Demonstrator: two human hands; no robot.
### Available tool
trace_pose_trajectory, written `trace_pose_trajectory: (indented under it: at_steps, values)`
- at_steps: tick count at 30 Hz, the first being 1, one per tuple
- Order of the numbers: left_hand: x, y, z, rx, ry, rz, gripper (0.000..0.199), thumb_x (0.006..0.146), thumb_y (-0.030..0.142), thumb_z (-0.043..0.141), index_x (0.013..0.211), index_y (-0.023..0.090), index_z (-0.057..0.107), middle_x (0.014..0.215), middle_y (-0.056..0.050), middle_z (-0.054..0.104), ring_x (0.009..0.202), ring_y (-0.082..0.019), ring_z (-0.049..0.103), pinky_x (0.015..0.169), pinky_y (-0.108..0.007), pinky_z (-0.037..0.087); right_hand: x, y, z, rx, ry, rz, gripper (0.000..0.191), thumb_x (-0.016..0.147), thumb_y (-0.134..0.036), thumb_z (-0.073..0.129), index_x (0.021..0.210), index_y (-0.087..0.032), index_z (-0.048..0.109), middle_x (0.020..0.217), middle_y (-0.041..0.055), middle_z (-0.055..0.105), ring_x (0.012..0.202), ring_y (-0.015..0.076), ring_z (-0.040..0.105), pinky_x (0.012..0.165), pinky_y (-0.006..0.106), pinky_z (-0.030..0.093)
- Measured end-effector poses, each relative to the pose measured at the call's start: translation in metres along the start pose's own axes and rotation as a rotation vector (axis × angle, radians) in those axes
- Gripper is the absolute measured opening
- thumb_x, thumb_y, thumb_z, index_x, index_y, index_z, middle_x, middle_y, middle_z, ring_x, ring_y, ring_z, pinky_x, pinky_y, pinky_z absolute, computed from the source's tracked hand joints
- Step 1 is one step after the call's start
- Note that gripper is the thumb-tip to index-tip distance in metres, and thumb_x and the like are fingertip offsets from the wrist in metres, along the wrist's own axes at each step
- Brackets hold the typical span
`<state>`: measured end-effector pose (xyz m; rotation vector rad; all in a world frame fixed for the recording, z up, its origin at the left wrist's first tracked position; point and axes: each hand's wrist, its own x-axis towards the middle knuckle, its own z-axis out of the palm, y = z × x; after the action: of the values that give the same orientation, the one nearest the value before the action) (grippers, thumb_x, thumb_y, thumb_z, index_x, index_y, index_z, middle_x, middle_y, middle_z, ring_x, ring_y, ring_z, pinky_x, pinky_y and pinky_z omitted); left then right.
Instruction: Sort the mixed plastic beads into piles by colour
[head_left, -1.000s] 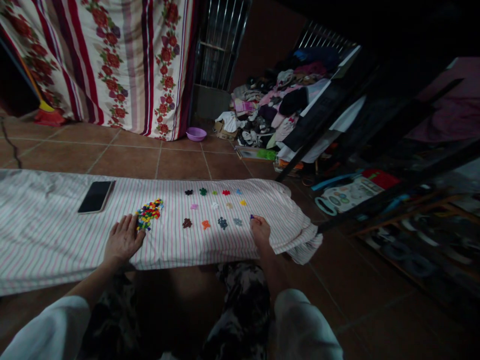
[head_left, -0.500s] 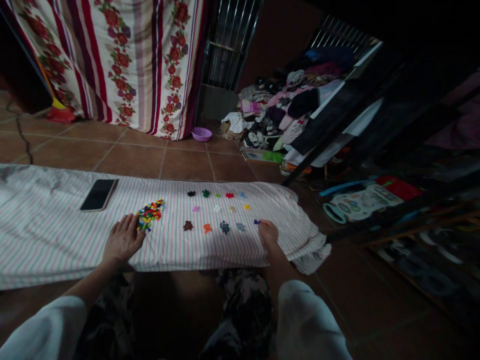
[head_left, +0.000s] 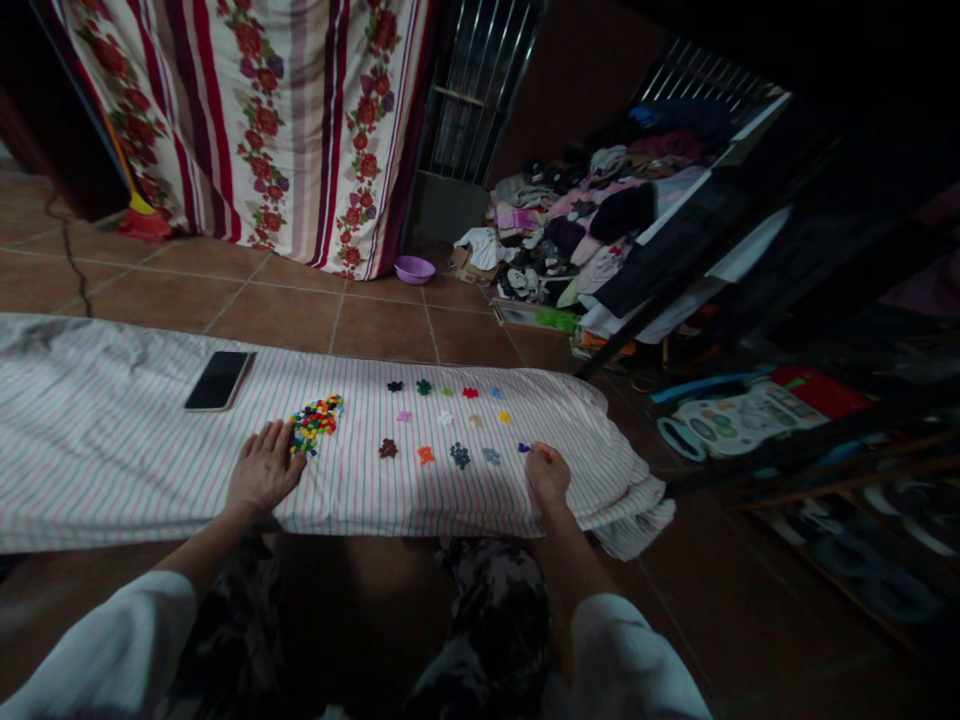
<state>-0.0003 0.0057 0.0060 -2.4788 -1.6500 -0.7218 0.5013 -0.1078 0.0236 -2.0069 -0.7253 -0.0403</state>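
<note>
My left hand lies with its fingers spread on the striped cloth, at the near left edge of a mixed pile of small colourful pieces. My right hand is closed beside a small group of dark purple pieces; whatever is between its fingertips is too small to make out. Between the hands, small single-colour groups lie in three rows, among them a black group, a red group, a white group, a brown group and an orange group.
A phone lies on the cloth left of the mixed pile. Beyond the cloth are a purple basin, a flowered curtain and heaped clothes. A dark slanting bar stands on the right.
The view has shifted, moving the scene slightly right in the picture. My right hand has drawn back a little from the dark purple pieces. My left hand stays beside the mixed pile.
</note>
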Motion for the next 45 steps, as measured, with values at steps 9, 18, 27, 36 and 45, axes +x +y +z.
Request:
trace_pose_trajectory:
  at_steps: [9, 18, 27, 36, 45]
  values:
    - [-0.001, -0.004, 0.014, 0.02, 0.013, -0.027, 0.061, 0.091, 0.039, 0.028, 0.141, 0.006, 0.041, 0.14, -0.021, 0.05, 0.137, -0.033, 0.04, 0.11, -0.052, 0.032, -0.132, -0.133, 0.055, 0.311, -0.561, -0.281, 0.033, 0.083, -0.04, 0.049, 0.097, -0.018, 0.07, 0.077, 0.0039, 0.071, 0.067, 0.0161, 0.064, 0.065, 0.029, 0.053]
    - [0.002, -0.005, 0.013, -0.1, 0.013, -0.095, 0.053, 0.091, 0.027, 0.03, 0.14, 0.006, 0.038, 0.137, -0.019, 0.054, 0.135, -0.029, 0.043, 0.111, -0.051, 0.034, -0.23, -0.177, 0.13, 0.187, -0.861, -0.676, 0.03, 0.088, -0.021, 0.045, 0.105, -0.02, 0.069, 0.095, 0.0081, 0.069, 0.09, 0.0191, 0.064, 0.083, 0.031, 0.051]
    - [0.003, -0.006, 0.012, -0.146, 0.111, -0.194, 0.045, 0.092, 0.027, 0.032, 0.129, 0.008, 0.049, 0.135, -0.021, 0.054, 0.137, -0.03, 0.04, 0.11, -0.052, 0.036, -0.235, -0.208, 0.167, -0.022, -0.846, -0.663, 0.027, 0.085, -0.015, 0.051, 0.105, -0.021, 0.068, 0.097, 0.0055, 0.064, 0.087, 0.0171, 0.061, 0.083, 0.028, 0.049]
    - [0.003, -0.005, 0.006, -0.12, 0.079, -0.212, 0.037, 0.093, 0.031, 0.035, 0.114, 0.017, 0.062, 0.13, -0.015, 0.058, 0.133, -0.029, 0.044, 0.109, -0.05, 0.036, -0.245, -0.211, 0.174, -0.043, -0.818, -0.582, 0.016, 0.081, -0.016, 0.056, 0.094, -0.021, 0.063, 0.093, 0.0029, 0.063, 0.085, 0.0162, 0.061, 0.081, 0.027, 0.047]
    - [0.004, -0.004, -0.001, -0.135, 0.035, -0.129, 0.035, 0.09, 0.021, 0.038, 0.115, 0.021, 0.063, 0.129, -0.01, 0.06, 0.13, -0.027, 0.048, 0.107, -0.047, 0.038, -0.249, -0.2, 0.168, 0.087, -0.751, -0.578, 0.019, 0.084, -0.018, 0.05, 0.096, -0.021, 0.065, 0.093, 0.0037, 0.064, 0.083, 0.0159, 0.06, 0.083, 0.027, 0.048]
